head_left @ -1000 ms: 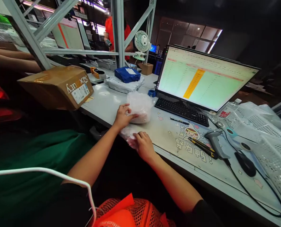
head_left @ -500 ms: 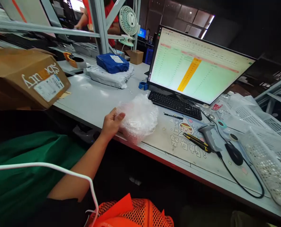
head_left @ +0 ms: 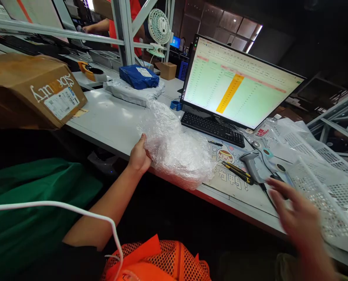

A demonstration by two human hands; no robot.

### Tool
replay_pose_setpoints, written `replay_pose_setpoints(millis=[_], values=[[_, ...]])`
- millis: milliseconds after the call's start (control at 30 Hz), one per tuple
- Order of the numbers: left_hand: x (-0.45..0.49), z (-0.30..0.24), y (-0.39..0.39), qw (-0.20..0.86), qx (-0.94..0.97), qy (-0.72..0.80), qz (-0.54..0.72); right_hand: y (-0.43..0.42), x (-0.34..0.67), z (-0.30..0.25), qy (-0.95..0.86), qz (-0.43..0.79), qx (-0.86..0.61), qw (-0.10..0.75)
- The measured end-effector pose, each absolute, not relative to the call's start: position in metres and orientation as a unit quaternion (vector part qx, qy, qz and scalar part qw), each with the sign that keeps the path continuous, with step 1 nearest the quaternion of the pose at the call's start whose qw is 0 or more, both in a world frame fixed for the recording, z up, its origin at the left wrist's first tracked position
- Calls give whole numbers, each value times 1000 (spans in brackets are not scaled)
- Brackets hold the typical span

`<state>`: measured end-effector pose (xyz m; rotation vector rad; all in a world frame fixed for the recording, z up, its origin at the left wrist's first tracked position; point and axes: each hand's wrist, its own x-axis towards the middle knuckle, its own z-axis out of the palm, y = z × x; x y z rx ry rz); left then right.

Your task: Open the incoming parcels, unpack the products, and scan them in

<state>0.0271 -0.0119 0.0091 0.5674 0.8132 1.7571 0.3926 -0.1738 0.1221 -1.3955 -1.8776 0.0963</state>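
My left hand (head_left: 140,157) grips the left end of a bundle of clear bubble wrap (head_left: 182,154), its fingers partly hidden behind the plastic. The crumpled, shiny bundle hangs over the desk's front edge, and what it may contain cannot be made out. At the right, my right hand (head_left: 298,214) is blurred by motion, with nothing in it and its fingers stretched apart. Its fingertips are near a grey barcode scanner (head_left: 252,168) and cover part of the computer mouse. Beside the scanner lie black-and-yellow utility knives (head_left: 237,172).
A cardboard box (head_left: 35,91) sits at the left end of the desk. Behind are a blue parcel (head_left: 139,77), a tape dispenser (head_left: 92,73), a monitor (head_left: 235,82) and a keyboard (head_left: 212,128). White perforated baskets (head_left: 320,195) line the right. A co-worker's arm (head_left: 99,26) shows beyond the metal frame.
The bubble wrap bundle has shifted right and looks larger and more spread out, with my left hand still on it. My right hand has come into view at the right.
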Motion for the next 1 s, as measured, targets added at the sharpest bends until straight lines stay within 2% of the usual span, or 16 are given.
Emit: replay_pose_setpoints(millis=[100, 200, 267, 333, 400, 500, 567, 633, 700, 767, 833, 1000], values=[[13, 7, -15, 462, 302, 361, 752, -133, 337, 108, -800, 28, -451, 396], [-31, 1, -19, 302, 375, 464, 743, -85, 273, 81, -850, 74, -406, 327], [-68, -8, -27, 194, 410, 583, 674, -69, 247, 65, -844, 81, -424, 317], [-97, -16, -40, 114, 446, 676, 575, -69, 239, 54, -828, 77, -432, 348], [-109, -16, -53, 26, 481, 702, 525, -78, 242, 47, -815, 62, -423, 392], [-93, 12, -64, -103, 506, 645, 563, -95, 248, 43, -800, 20, -407, 440], [-67, 47, -66, -99, 562, 574, 587, -102, 251, 42, -797, -5, -393, 459], [-38, 84, -62, -12, 682, 479, 553, -105, 254, 41, -805, -16, -380, 456], [-12, 115, -55, 92, 796, 396, 448, -107, 257, 40, -816, -20, -376, 439], [4, 132, -45, 146, 858, 360, 335, -107, 260, 40, -818, -19, -378, 433], [12, 137, -34, 150, 878, 366, 268, -106, 262, 38, -810, -17, -385, 443], [14, 129, -7, 145, 879, 407, 200, -102, 257, 36, -809, -14, -389, 441]])
